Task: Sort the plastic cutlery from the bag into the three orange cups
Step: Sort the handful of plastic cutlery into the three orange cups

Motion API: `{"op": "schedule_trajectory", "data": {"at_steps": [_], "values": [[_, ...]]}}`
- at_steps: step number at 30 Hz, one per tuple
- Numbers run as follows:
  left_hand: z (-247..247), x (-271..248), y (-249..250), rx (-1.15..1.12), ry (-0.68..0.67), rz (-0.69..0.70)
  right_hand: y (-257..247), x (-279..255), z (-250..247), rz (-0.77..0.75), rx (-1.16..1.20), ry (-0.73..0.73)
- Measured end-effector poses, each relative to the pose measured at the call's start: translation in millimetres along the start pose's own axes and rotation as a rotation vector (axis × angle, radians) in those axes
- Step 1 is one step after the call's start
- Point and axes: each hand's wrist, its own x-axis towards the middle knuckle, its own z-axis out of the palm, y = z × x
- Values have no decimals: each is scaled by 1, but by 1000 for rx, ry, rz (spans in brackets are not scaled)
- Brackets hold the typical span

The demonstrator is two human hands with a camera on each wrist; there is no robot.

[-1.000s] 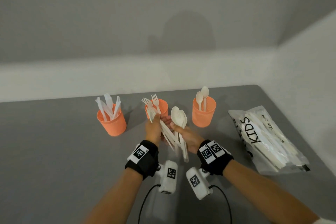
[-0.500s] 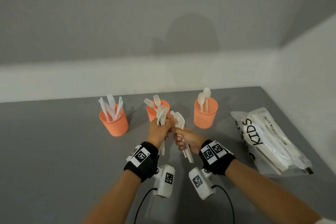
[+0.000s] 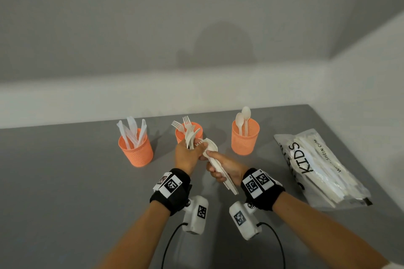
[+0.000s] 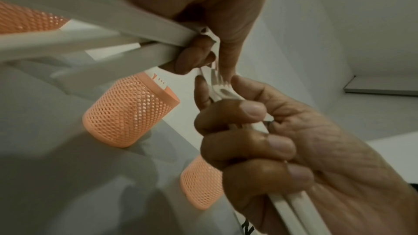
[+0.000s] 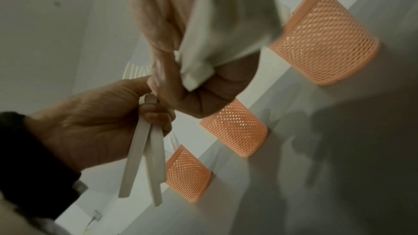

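Note:
Three orange mesh cups stand in a row on the grey table: the left cup (image 3: 136, 150) holds knives, the middle cup (image 3: 196, 130) forks, the right cup (image 3: 245, 137) spoons. My left hand (image 3: 188, 154) grips a few white forks (image 3: 190, 135) upright, just in front of the middle cup. Its fingertips pinch a fork head at the top of the cutlery bundle (image 3: 215, 161) that my right hand (image 3: 225, 167) grips by the handles. In the left wrist view the fork tines (image 4: 218, 78) sit between both hands. The fork handles (image 5: 144, 163) hang below my left hand in the right wrist view.
The plastic bag (image 3: 319, 170) printed KIDS lies flat at the right, with more white cutlery inside. A pale wall runs behind the cups and along the table's right side. Two cables trail from the wrist cameras toward the near edge.
My left hand has gathered the fanned forks into an upright bunch. Both hands have risen slightly toward the middle cup, and the left fingers are back at the top of the bundle.

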Motion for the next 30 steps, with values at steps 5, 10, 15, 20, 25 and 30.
{"op": "schedule_trajectory", "data": {"at_steps": [5, 10, 15, 20, 25, 30], "values": [[-10, 13, -6, -10, 135, -31, 1, 2, -2, -109, -3, 172], [-10, 6, -10, -198, 73, -227, 3, 6, 1, -233, -43, 258], [3, -15, -16, -409, -253, -390, 7, 13, 8, -325, -146, 346], [4, -4, -18, -423, -123, -510, 16, 16, 12, -381, -250, 376], [-11, 12, -15, -428, 152, -374, 15, 9, 3, -311, -279, 391], [-18, 9, 7, -172, 66, -162, 12, 11, -10, -418, -786, 608]]}}
